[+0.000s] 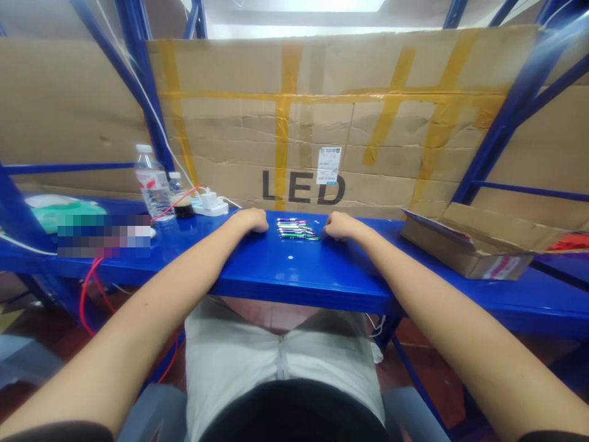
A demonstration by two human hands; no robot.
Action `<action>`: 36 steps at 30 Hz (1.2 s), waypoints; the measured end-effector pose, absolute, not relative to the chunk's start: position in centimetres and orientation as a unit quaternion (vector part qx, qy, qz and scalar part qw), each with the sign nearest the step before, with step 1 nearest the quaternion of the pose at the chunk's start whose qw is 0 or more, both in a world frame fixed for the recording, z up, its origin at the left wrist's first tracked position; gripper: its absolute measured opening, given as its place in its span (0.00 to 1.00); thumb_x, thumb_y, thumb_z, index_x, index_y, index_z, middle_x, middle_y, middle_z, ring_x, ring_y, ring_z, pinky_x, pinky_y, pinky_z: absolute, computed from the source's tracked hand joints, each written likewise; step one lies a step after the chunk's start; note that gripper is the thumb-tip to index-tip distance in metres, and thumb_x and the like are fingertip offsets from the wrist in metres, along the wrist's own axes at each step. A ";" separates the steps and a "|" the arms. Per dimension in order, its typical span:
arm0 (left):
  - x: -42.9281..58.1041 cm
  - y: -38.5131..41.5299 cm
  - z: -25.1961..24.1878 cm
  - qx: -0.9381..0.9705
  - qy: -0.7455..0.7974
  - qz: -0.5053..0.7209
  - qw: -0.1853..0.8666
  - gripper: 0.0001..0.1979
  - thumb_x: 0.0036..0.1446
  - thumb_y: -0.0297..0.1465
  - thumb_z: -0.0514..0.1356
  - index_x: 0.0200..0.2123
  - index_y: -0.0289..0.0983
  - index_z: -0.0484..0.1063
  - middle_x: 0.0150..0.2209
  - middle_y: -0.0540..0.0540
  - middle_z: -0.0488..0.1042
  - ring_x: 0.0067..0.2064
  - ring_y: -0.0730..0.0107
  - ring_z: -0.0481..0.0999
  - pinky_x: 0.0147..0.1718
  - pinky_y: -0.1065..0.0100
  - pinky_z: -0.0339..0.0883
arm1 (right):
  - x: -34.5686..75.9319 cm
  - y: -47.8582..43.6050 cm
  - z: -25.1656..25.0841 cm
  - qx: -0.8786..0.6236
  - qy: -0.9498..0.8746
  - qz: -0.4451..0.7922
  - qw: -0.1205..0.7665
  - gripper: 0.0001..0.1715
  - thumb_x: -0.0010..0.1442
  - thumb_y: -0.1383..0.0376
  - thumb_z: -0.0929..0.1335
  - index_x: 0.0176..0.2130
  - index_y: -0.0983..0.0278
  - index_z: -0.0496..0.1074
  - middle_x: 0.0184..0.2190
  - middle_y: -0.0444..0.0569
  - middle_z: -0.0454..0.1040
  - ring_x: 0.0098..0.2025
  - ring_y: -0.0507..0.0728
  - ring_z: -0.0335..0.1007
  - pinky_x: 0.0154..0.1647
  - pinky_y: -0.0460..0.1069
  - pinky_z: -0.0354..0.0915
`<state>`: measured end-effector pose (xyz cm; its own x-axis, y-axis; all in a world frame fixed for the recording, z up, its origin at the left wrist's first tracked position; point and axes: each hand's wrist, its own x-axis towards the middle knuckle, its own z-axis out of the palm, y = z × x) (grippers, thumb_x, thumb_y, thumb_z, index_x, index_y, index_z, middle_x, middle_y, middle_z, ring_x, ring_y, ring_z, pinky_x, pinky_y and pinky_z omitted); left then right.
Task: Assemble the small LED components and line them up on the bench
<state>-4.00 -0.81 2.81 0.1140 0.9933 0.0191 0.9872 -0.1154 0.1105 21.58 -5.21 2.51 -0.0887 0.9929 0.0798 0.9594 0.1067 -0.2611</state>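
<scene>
Presently squaring up: left hand (252, 220) and right hand (339, 226), fingers curled, flanking pens (297, 229) on bench (294, 270). Next, probably pinching one pen free.

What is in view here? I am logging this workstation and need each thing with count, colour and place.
thin shiny sticks: one small row, green, purple and silver, on blue metal shelf between the hands
clear plastic water bottle: 1, shelf left
white power strip: 1, beside bottle
open cardboard box: 1, brown, shelf right
taped cardboard sheet marked LED: 1, brown, behind shelf
left hand: curled, left of sticks
right hand: curled, right of sticks
</scene>
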 end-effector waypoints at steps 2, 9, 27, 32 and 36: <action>-4.1 -0.8 2.8 0.758 0.647 0.059 0.052 0.07 0.34 0.32 0.65 0.20 0.38 0.71 0.18 0.37 0.72 0.28 0.46 0.77 0.33 0.55 0.69 | 21.8 -5.2 2.5 -0.683 -0.720 0.090 0.082 0.04 0.52 0.73 0.68 0.28 0.67 0.74 0.18 0.53 0.72 0.20 0.58 0.68 0.23 0.51 0.65; -3.6 -1.3 2.9 0.767 0.642 0.013 0.013 0.11 0.41 0.33 0.63 0.29 0.34 0.76 0.20 0.37 0.74 0.26 0.50 0.77 0.31 0.58 0.70 | 22.1 -4.8 2.4 -0.679 -0.724 0.099 0.062 0.04 0.53 0.73 0.68 0.29 0.68 0.73 0.19 0.53 0.72 0.18 0.56 0.67 0.22 0.51 0.67; -3.1 -2.6 3.7 0.769 0.635 -0.067 -0.007 0.26 0.51 0.35 0.60 0.50 0.25 0.75 0.40 0.26 0.80 0.38 0.48 0.81 0.37 0.60 0.72 | 22.2 -4.4 2.2 -0.679 -0.726 0.104 0.044 0.10 0.58 0.65 0.69 0.36 0.72 0.74 0.25 0.55 0.75 0.22 0.56 0.70 0.24 0.50 0.67; -3.0 -2.8 3.9 0.769 0.636 -0.067 -0.012 0.26 0.50 0.34 0.60 0.50 0.26 0.76 0.39 0.28 0.80 0.38 0.50 0.81 0.37 0.63 0.72 | 22.1 -4.4 2.3 -0.677 -0.728 0.102 0.042 0.10 0.58 0.64 0.69 0.36 0.71 0.74 0.26 0.55 0.74 0.23 0.56 0.70 0.25 0.50 0.67; -3.2 -2.8 4.0 0.766 0.640 -0.060 0.003 0.23 0.49 0.33 0.60 0.47 0.27 0.77 0.38 0.28 0.80 0.35 0.54 0.80 0.34 0.64 0.70 | 22.4 -5.1 3.1 -0.674 -0.729 0.115 0.038 0.09 0.57 0.63 0.69 0.34 0.69 0.73 0.27 0.55 0.75 0.26 0.57 0.70 0.27 0.50 0.66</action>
